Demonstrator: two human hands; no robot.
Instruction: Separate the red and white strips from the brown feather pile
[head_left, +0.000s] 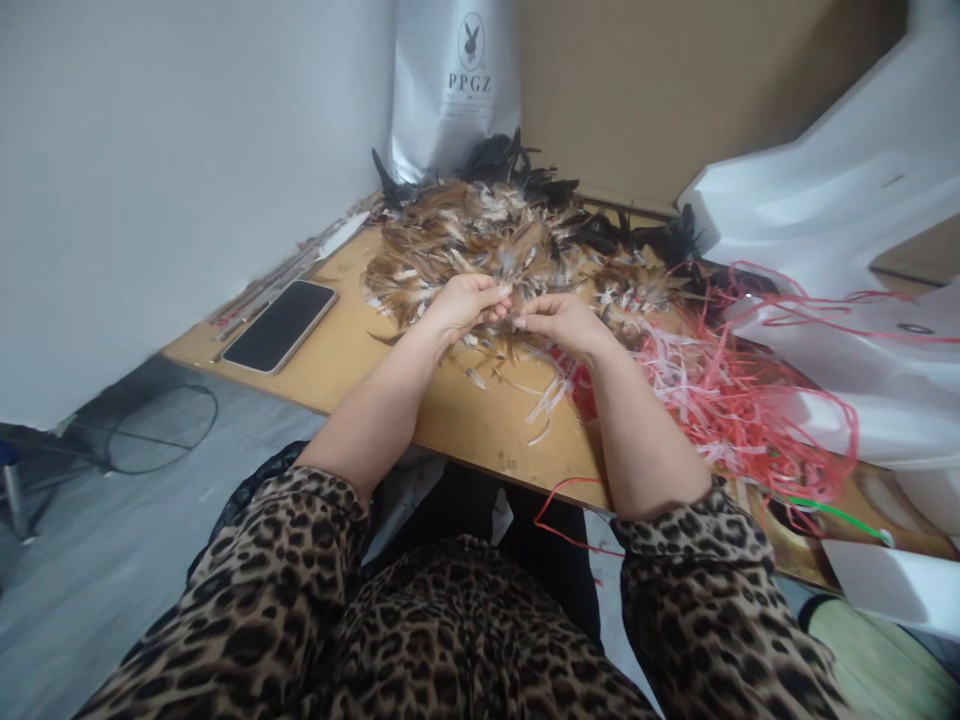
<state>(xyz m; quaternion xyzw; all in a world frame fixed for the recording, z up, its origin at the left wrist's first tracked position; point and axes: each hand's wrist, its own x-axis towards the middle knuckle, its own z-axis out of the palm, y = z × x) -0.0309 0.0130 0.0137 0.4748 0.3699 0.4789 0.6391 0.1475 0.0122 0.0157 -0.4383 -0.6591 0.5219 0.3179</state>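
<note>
My left hand is closed in a pinch over the near edge of a heap of brown feathers. A small feather seems to stand up from its fingertips. Just to the right, my right hand is also closed, thumb against fingers, a short gap from the left. Whatever lies between its fingertips is too small to make out. Black feathers edge the back of the heap. White ribbon strips lie under and beside my right wrist.
A phone lies at the table's left. Tangled red and white strips cover the right side beside a white machine. A white printed bag stands behind the feathers. The wooden table's front edge is close to my body.
</note>
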